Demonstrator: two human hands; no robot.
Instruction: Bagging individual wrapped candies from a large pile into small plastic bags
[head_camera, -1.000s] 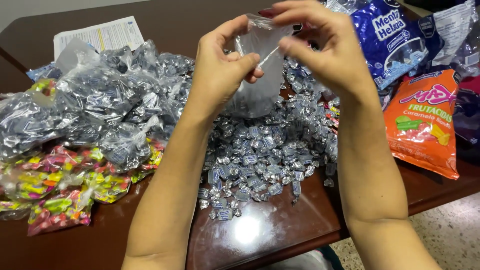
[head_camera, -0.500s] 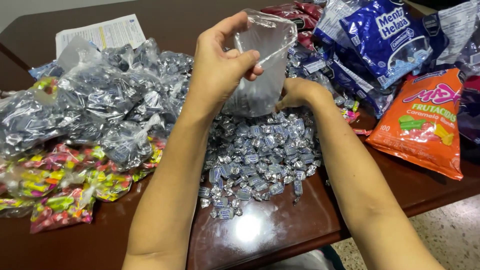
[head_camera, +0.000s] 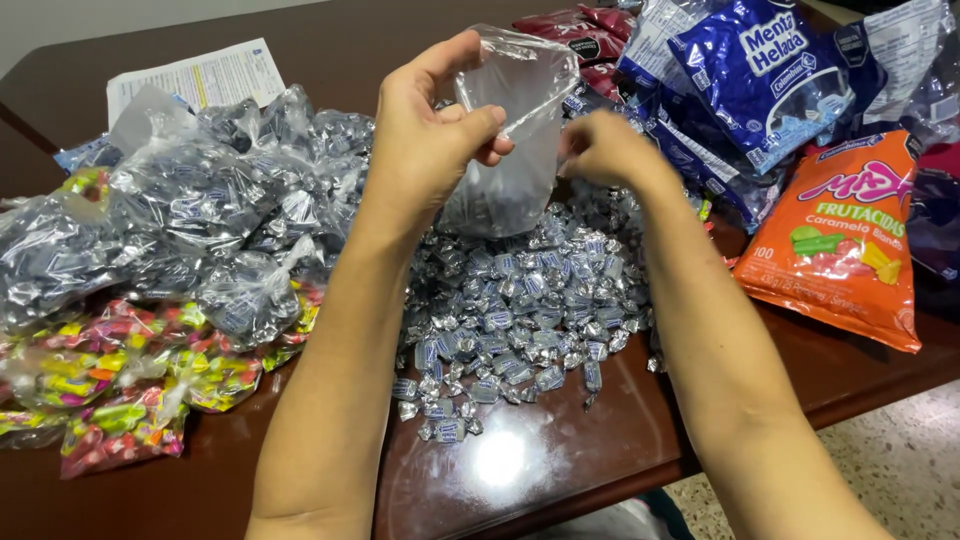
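The left hand (head_camera: 430, 135) pinches the rim of a small clear plastic bag (head_camera: 510, 130) hanging mouth-up at twelve o'clock above the loose heap of silver-wrapped candies (head_camera: 520, 310), while the nearer right hand (head_camera: 605, 150), seemingly closed on candies, hovers at its three o'clock.

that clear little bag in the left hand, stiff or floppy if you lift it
Probably floppy: the clear bag is thin, wrinkled film, sagging below the left hand. Likely very light, since it looks nearly empty. It may be slippery, as the film is glossy.

R hand (head_camera: 605, 150) off clear bag (head_camera: 510, 130), now fisted beside it.
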